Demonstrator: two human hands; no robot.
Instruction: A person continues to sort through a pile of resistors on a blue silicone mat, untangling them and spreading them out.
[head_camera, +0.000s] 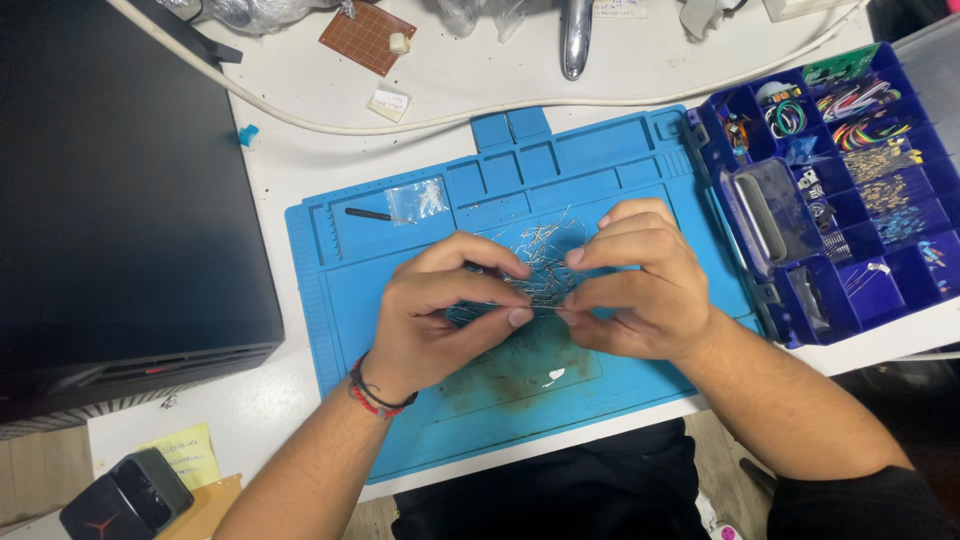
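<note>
Both hands meet over a blue silicone work mat (340, 290). My left hand (440, 310) and my right hand (635, 280) pinch a clear small plastic bag of thin wire-legged components (540, 262) between thumbs and fingertips, holding it just above the mat. The metal leads stick out in a loose tangle between the two hands. A red and black bracelet circles my left wrist.
A blue compartment box (890, 280) with wires and small parts stands open at the right. Another small clear bag (418, 200) and a dark tool (368, 214) lie in the mat's upper tray. A black case (120, 200) fills the left. A brown perfboard (366, 36) lies at the back.
</note>
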